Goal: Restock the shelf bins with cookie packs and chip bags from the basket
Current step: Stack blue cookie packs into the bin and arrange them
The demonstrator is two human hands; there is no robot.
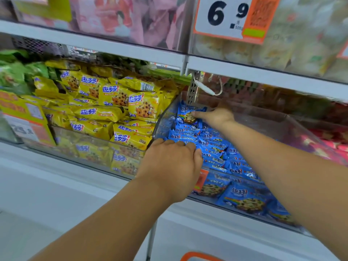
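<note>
Centre-right of frame, clear shelf bin filled with blue cookie packs: glossy wrappers, white-and-blue lettering, chip-cookie picture, piled loosely. Left hand lies palm-down on the front packs, fingers bent over them; grip state can't tell. Right hand reaches to the bin's back, thumb and fingers pinching one blue pack. Left of centre, neighbouring bin holds yellow cookie packs, same branding. Upper right, price sign reads 6.9.

We see blue cookie packs heaped flat in the clear bin, yellow cookie packs piled beside
</note>
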